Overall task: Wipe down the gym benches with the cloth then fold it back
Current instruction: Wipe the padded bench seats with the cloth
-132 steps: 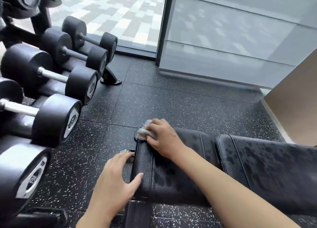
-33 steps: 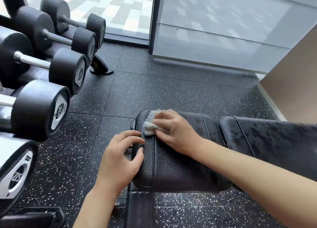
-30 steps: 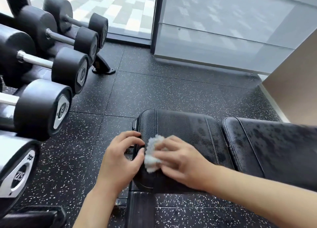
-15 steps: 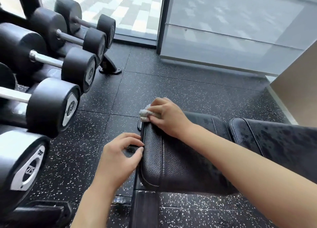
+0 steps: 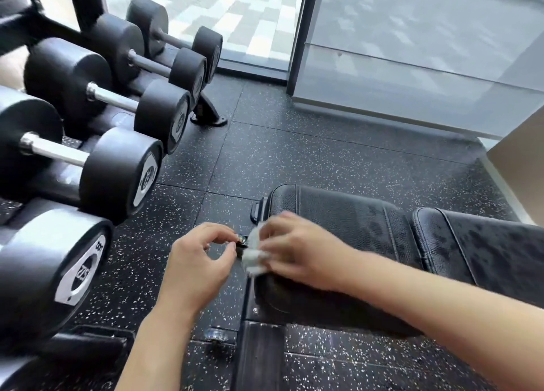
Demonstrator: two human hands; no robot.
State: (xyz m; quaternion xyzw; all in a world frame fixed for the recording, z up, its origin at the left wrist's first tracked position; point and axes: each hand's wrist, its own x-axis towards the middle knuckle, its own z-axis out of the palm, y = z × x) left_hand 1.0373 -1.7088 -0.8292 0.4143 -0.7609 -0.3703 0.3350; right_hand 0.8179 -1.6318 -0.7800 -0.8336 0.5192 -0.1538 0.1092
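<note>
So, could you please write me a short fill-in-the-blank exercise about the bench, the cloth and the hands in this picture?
1. The right hand presses the white ____ against the end of the black bench pad.
2. The left hand, fingers curled, hovers beside the pad and holds ____.
3. The dumbbells rest on a rack to the ____ of the bench.
4. The second pad shows ____ blotches on its surface.

Missing words: cloth; nothing; left; dark
</note>
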